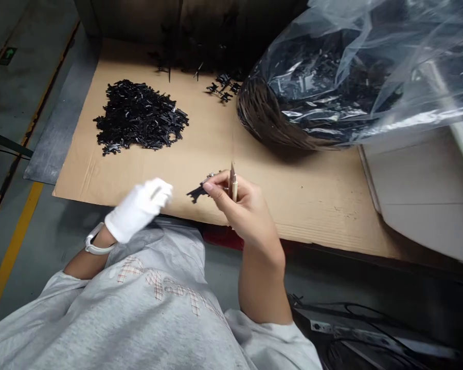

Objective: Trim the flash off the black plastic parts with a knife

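My bare right hand (249, 208) is closed over the near edge of the cardboard, its thumb and forefinger pinching a black plastic part (196, 193) that points to the left. The same hand also grips a small knife (235, 189), with its narrow blade pointing up and away from me. To the left, my left hand (141, 208) wears a white glove and hovers by the cardboard's front edge, apart from the part. Motion blurs its fingers, so their pose is unclear. Beyond it lies a heap of small black plastic pieces (139, 118).
A cardboard sheet (304, 190) covers the table. Several branched black parts (224, 88) lie at the back. A large clear plastic bag (320, 87) full of black parts stands back right, beside a pale panel (420, 190). Dark cables (370, 313) hang below the table at right.
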`<action>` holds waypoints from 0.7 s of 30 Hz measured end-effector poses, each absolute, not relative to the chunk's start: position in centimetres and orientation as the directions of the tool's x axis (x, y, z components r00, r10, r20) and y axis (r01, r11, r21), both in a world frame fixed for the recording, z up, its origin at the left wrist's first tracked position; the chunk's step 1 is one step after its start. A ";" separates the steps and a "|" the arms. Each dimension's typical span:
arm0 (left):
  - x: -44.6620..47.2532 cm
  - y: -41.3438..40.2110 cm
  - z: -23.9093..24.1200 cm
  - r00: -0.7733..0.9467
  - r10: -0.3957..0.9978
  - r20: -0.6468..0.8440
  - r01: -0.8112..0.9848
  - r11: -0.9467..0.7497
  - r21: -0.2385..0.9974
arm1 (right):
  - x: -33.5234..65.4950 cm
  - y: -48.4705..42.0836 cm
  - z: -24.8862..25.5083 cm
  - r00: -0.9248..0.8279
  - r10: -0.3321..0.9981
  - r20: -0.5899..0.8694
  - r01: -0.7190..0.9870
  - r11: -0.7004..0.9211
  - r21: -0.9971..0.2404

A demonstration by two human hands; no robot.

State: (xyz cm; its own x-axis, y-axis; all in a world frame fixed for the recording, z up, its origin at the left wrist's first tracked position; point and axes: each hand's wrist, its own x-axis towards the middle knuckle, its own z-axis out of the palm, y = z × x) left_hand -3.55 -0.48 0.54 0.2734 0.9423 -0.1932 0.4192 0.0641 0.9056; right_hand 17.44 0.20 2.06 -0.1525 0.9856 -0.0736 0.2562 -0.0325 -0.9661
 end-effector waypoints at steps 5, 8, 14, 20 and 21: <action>-10.0 2.9 -2.1 -0.417 0.908 0.049 0.864 0.378 0.334 | 20.7 2.0 -1.7 0.026 0.986 -0.166 0.745 -0.129 -0.654; -11.4 4.5 -2.7 -0.422 0.906 0.038 0.879 0.399 0.262 | 21.1 2.4 -2.4 0.060 0.988 -0.142 0.776 -0.136 -0.616; -10.5 6.6 -2.3 -0.372 0.928 0.021 0.909 0.360 0.209 | 20.9 1.9 -1.4 0.075 0.993 -0.095 0.771 -0.118 -0.625; -11.3 6.5 -2.5 -0.336 0.940 0.062 0.918 0.313 0.244 | 20.9 1.4 -0.8 0.050 0.998 -0.032 0.735 -0.059 -0.675; -11.4 6.4 -2.7 -0.331 0.940 0.087 0.919 0.300 0.256 | 20.9 1.4 -0.8 0.049 0.999 -0.024 0.730 -0.052 -0.682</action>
